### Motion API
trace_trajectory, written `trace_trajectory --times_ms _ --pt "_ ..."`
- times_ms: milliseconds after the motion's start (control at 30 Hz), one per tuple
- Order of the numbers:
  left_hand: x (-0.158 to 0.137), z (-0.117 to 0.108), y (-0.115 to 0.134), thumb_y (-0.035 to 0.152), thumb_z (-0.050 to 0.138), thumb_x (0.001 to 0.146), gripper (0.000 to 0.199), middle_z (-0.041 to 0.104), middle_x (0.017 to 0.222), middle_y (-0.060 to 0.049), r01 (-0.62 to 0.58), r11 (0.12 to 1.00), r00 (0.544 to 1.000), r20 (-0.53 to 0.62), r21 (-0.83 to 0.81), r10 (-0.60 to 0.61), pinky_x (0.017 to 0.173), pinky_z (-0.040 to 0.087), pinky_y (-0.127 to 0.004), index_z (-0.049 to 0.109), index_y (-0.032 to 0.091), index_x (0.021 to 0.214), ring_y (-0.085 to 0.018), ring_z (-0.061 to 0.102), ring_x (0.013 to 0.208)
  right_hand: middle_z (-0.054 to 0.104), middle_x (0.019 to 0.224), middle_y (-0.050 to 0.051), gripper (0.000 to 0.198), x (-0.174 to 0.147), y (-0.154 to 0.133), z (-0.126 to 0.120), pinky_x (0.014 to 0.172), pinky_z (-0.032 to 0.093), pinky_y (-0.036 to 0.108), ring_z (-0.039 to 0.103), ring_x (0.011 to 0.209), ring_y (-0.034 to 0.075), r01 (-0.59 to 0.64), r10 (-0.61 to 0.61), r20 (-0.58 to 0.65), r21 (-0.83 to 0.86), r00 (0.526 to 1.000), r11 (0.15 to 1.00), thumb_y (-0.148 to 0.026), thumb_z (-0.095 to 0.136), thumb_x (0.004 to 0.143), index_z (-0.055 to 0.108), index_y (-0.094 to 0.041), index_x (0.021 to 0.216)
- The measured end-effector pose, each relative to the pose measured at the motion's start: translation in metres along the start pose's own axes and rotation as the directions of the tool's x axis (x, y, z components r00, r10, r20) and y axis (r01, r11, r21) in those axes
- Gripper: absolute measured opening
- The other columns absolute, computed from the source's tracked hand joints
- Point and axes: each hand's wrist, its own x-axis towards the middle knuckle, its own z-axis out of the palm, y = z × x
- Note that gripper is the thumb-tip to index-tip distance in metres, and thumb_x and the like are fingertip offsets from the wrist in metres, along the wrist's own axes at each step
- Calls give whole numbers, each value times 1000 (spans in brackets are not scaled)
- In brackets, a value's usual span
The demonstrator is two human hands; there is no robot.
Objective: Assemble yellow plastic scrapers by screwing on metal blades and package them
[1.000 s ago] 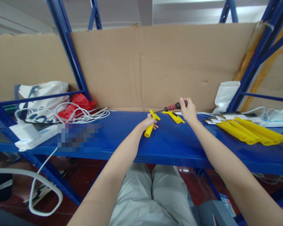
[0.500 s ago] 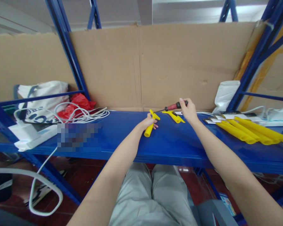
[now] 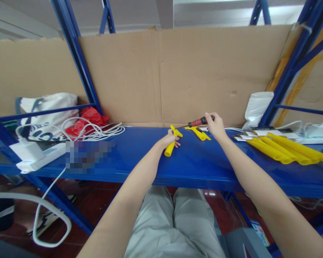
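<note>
My left hand (image 3: 170, 139) is closed round a yellow plastic handle (image 3: 169, 149) with a crosspiece at its top, just above the blue shelf (image 3: 140, 143). A red and black screwdriver (image 3: 197, 123) is gripped at its end by my right hand (image 3: 215, 126). Its shaft points left and its tip reaches the head of the yellow handle; whether it sits on a screw is too small to tell. Between my hands, a second yellow piece (image 3: 199, 134) with a tube-shaped grip lies on the shelf.
Several yellow-handled tools (image 3: 282, 150) lie in a row at the right, near a white pouch (image 3: 258, 107). At the left are a power strip (image 3: 44, 157), coiled white cable (image 3: 104, 132), a red plastic bag (image 3: 93, 118) and a cloth bag (image 3: 54, 111). Cardboard (image 3: 204, 75) walls the back.
The screwdriver's handle looks slightly turned in my right hand, which has barely shifted. My left hand and the yellow handle stay in place.
</note>
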Motion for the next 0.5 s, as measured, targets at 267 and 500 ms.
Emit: trace_trajectory --times_ms 267,500 --pt "0 0 0 8 52 86 56 56 120 -13 4 1000 1000 9 2 -4 41 48 -16 19 25 129 -6 61 49 51 65 0 39 -1 0 2 65 44 31 53 69 17 6 -6 2 14 1000 1000 -61 47 80 48 -22 78" --pt "1 0 -1 7 51 86 55 58 118 -12 -9 1000 1000 8 -11 9 40 47 -16 20 25 128 -5 59 46 51 67 -1 36 3 3 0 66 45 32 52 69 17 -9 10 -26 21 1000 1000 -58 55 76 49 -22 79"
